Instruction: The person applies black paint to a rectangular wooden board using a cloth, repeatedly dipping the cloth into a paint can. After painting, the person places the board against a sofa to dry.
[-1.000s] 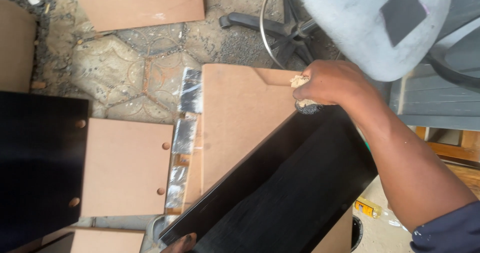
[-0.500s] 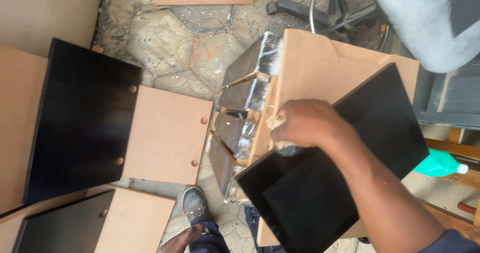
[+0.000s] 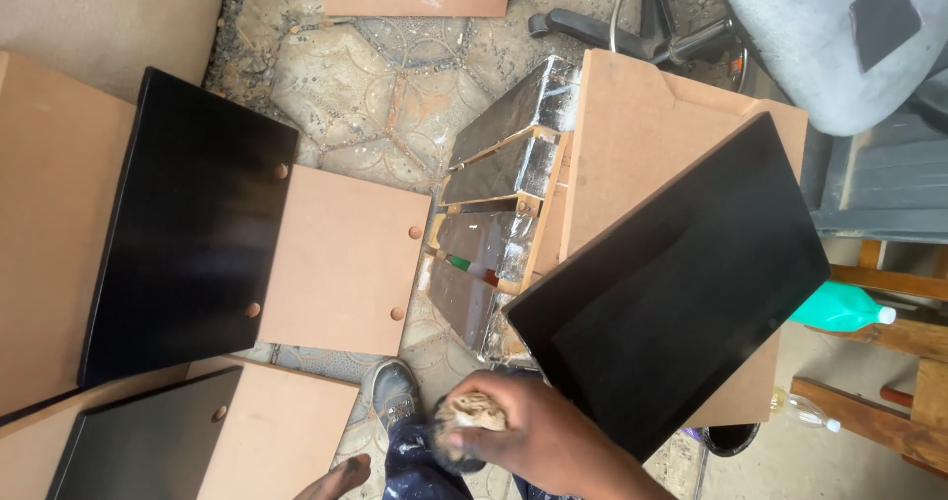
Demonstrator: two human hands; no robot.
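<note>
The right hand (image 3: 538,431) sits low in the view, fingers curled tight around a tan wad (image 3: 472,413) whose lower end is stained dark. The wad sticks out of the fist toward the left, clear of any board. Just right of and above this hand lies a black panel (image 3: 681,283), tilted, its near corner close to the knuckles but not touching them. That panel rests on a bare brown board (image 3: 642,135) that shows beyond it.

The left hand (image 3: 336,478) shows only as dark-smeared fingertips at the bottom edge; whether it is spread or closed cannot be told, and it holds nothing that can be seen. Between the two hands are a grey shoe (image 3: 390,393) and a blue trouser leg (image 3: 410,465).

Above the left hand lies a brown board with holes (image 3: 341,263), and left of that a second black panel (image 3: 188,224). A dark glossy frame (image 3: 494,224) stands between the boards, above the right hand. Far right of the right hand lie a green bottle (image 3: 839,307) and, higher up, a grey chair seat (image 3: 810,36).
</note>
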